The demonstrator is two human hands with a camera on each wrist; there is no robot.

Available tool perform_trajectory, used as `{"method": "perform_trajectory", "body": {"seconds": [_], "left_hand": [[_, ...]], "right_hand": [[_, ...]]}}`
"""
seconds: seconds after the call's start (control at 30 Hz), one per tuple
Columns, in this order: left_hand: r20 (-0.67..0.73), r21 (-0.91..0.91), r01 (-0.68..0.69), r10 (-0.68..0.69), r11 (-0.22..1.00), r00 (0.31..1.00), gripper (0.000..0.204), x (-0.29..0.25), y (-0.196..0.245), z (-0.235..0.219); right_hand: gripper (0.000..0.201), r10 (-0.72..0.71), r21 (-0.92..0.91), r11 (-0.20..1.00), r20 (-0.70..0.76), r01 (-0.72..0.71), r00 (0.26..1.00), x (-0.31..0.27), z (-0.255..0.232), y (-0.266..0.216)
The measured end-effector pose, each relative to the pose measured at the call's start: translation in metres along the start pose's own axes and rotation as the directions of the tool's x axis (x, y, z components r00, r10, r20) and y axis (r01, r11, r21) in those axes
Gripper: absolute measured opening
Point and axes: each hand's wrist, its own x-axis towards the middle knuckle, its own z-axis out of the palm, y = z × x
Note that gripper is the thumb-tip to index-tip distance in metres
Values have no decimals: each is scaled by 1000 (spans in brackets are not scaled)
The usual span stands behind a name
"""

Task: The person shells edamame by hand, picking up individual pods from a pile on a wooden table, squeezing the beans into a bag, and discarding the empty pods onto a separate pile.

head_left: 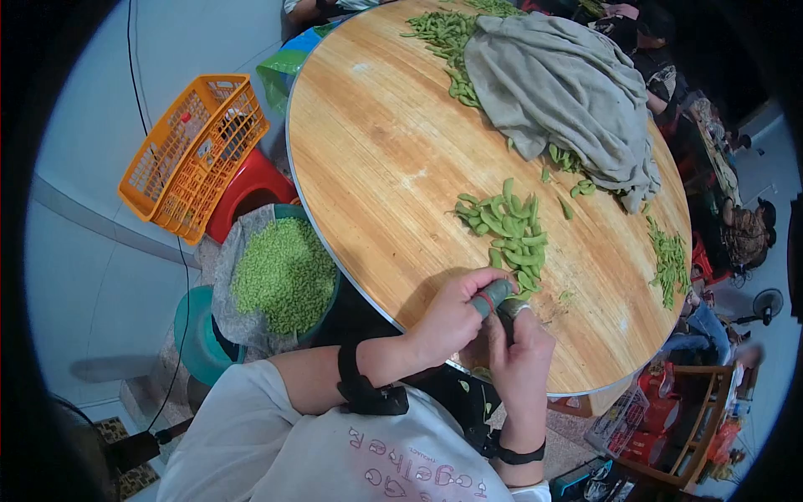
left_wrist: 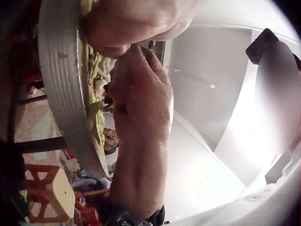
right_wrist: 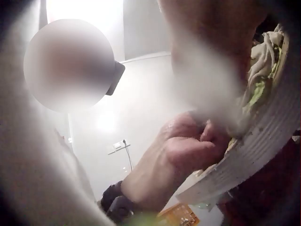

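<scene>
Both hands are meeting at the near edge of the round wooden table [head_left: 376, 167]: left hand [head_left: 447, 322] w/ taped thumb and right hand [head_left: 520, 356] are pinching one green soybean pod [head_left: 493, 294] btwn fingertips. Loose green pod pile [head_left: 506, 230] is lying just beyond, within reach; basin of shelled green beans [head_left: 284, 274] is sitting left of left hand.

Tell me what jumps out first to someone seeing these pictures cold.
The big round wooden table fills the head view, with a grey cloth heaped at its far side and a pile of green pods near the front edge. At that edge, the left hand and right hand meet, fingers curled round a pod. Left of the table sit a bowl of shelled beans and an orange basket.
</scene>
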Motion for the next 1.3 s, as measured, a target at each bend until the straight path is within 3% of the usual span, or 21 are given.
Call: {"method": "perform_trajectory", "body": {"seconds": [0.03,0.2,0.27,0.4,0.5,0.57,0.63,0.7,0.73,0.8,0.83,0.87,0.9,0.93,0.97,1.0,1.03,1.07,1.1,1.17,1.3], "left_hand": [[32,40,-49,48,998,998,22,-2,-1,1],[47,-75,-3,7,997,999,22,4,-9,-10],[99,-151,14,1,988,995,25,4,-8,-13],[155,-85,27,-13,996,988,27,2,-1,-16],[137,-182,74,-49,980,989,29,0,-2,-11],[20,-283,72,-70,956,997,29,2,-8,-1],[38,-239,38,-29,970,999,29,6,-15,-5],[128,-241,34,-3,970,992,29,9,-16,-13],[126,-240,37,-7,970,992,29,10,-14,-16],[105,79,-45,37,996,994,31,10,-7,-23],[107,78,-41,32,996,994,31,9,-1,-26],[38,36,-68,66,997,997,31,6,7,-28],[-33,-4,-96,96,995,995,32,4,13,-32],[-43,-6,-92,91,996,995,30,4,15,-36],[-44,-6,-84,84,996,996,30,4,15,-38],[-17,12,-88,88,996,996,33,3,16,-39],[13,31,-91,91,995,996,36,4,17,-38],[17,32,-87,86,996,996,36,4,16,-35],[12,68,-60,59,996,998,31,4,15,-31],[3,109,-32,31,994,1000,27,3,16,-26],[40,180,-18,11,983,999,27,2,16,-14]], "right_hand": [[13,-45,-145,989,-1,44,999,-1,2,0],[9,-23,-21,1000,-55,21,998,1,10,4],[7,126,286,953,-87,-96,988,1,15,8],[5,302,536,811,-40,-235,953,-4,15,12],[4,217,354,922,-130,-159,967,-6,14,7],[5,102,-46,993,-163,-111,981,-4,12,3],[7,62,-100,992,-195,-83,979,-1,15,7],[6,149,220,970,-207,-103,967,1,15,6],[6,153,222,969,-206,-106,967,0,15,9],[7,325,493,841,-129,-224,937,-3,10,21],[7,329,492,841,-130,-227,935,-6,-2,24],[8,217,458,845,174,-275,960,-11,-24,25],[9,94,416,855,463,-310,881,-11,-45,24],[11,-75,390,869,713,-305,698,-5,-63,22],[11,-71,390,866,714,-312,697,-3,-58,21],[12,83,313,905,538,-290,839,-2,-51,17],[13,213,225,930,311,-289,926,0,-46,17],[15,162,-160,977,144,-139,976,7,-38,33],[15,166,-159,977,143,-142,976,11,-34,38],[24,198,-354,925,142,-137,970,16,-30,42],[17,184,-356,923,78,-145,980,13,-28,39]]}}
